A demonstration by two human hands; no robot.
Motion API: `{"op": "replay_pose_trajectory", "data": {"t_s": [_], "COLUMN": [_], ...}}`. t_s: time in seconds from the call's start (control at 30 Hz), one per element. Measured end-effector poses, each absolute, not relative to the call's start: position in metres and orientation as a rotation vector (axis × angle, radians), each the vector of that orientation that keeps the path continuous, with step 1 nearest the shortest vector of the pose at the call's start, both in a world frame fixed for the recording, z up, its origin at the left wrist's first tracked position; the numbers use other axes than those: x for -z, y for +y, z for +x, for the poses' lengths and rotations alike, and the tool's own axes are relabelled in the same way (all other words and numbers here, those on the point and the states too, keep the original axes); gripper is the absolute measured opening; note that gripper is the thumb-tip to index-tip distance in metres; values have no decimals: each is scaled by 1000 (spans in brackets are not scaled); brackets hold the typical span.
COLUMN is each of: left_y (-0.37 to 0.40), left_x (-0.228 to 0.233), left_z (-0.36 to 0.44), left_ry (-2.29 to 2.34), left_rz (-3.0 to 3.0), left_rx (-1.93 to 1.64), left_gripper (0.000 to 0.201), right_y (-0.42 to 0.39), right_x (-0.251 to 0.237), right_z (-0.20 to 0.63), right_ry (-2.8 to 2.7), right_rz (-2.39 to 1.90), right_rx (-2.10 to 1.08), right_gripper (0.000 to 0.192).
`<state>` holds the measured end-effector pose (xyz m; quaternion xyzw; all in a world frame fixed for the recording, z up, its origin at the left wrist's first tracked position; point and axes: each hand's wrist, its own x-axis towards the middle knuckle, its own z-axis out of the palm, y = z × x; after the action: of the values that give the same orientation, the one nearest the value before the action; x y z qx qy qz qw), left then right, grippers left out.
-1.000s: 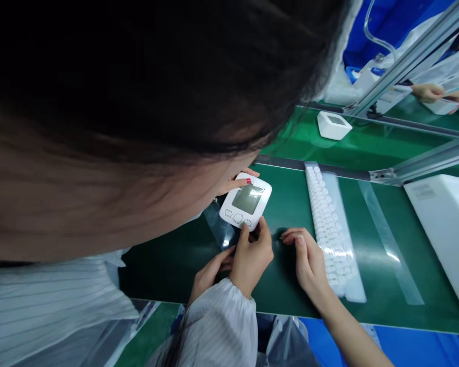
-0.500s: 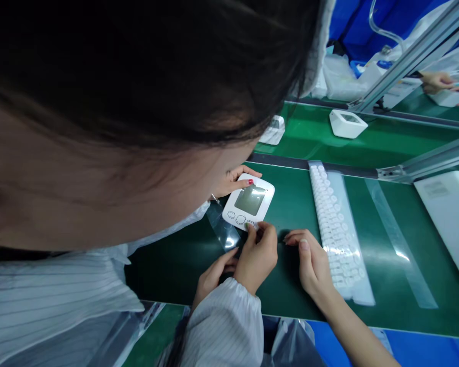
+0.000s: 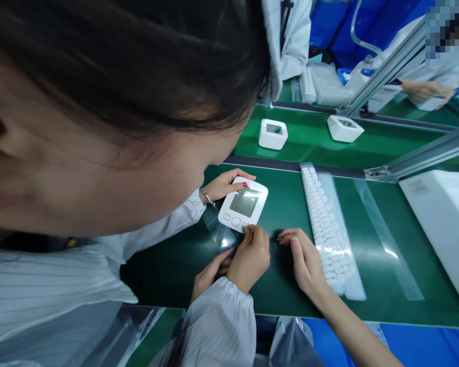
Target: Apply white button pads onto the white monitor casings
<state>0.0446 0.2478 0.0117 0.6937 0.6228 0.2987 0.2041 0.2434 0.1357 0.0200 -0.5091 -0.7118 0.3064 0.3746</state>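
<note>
My left hand point(image 3: 208, 278) rests on the green bench, partly hidden by a co-worker's sleeve; its visible fingers are loosely stretched, with nothing seen in them. My right hand point(image 3: 306, 260) hovers at the bench, loosely curled, thumb apart from the fingers, holding nothing. Between my hands, a co-worker's right hand point(image 3: 248, 260) pinches at the lower edge of a white monitor point(image 3: 245, 203) with a grey screen and outlined buttons. The co-worker's left hand point(image 3: 224, 186), with a red thumbnail, holds its upper left side. Clear film point(image 3: 218, 232) lies beneath the monitor.
A strip of round white parts point(image 3: 329, 234) lies right of my right hand, near a clear plastic strip point(image 3: 390, 244) and a white tray point(image 3: 416, 204). White devices point(image 3: 273, 134) stand on the green strip behind. The co-worker's head point(image 3: 137, 127) blocks the left.
The view has shifted slightly, and the co-worker's head has moved left, uncovering a white device behind. The co-worker's hands stay on the monitor; my hands keep nearly the same pose.
</note>
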Motion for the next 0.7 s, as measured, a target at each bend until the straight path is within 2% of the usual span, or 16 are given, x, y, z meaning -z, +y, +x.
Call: {"op": "replay_pose_trajectory", "data": {"t_s": [0.07, 0.13, 0.17, 0.23, 0.3, 0.37, 0.43, 0.57, 0.7], "left_y": [270, 286, 292, 299, 301, 301, 300, 300, 286], "left_x": [-14, -12, -10, -5, -1, 1, 1, -6, -15], "left_z": [28, 9, 0, -12, -17, -15, -11, -8, -22], "left_ry": [1590, 1038, 972, 898, 884, 863, 855, 893, 978], "left_rz": [1876, 1594, 1553, 1508, 1505, 1504, 1517, 1583, 1679], "left_rx": [-845, -812, -811, -812, -816, -815, -822, -872, -920], "left_gripper": [72, 45, 36, 41, 47, 51, 54, 54, 39], "right_y": [147, 178, 202, 264, 332, 393, 436, 472, 470], "right_x": [-42, -67, -78, -91, -91, -82, -70, -61, -72], "right_z": [247, 250, 251, 247, 238, 226, 212, 200, 221], "right_ry": [-1887, -1997, -2039, -2099, -2097, -2014, -1878, -1737, -1812], "right_rz": [-1269, -1208, -1180, -1289, -1606, -1998, -2279, -2432, -2395], "right_rx": [-718, -530, -375, -153, -46, -46, -200, -437, -481], "right_gripper": [27, 18, 16, 24, 47, 75, 94, 102, 102]}}
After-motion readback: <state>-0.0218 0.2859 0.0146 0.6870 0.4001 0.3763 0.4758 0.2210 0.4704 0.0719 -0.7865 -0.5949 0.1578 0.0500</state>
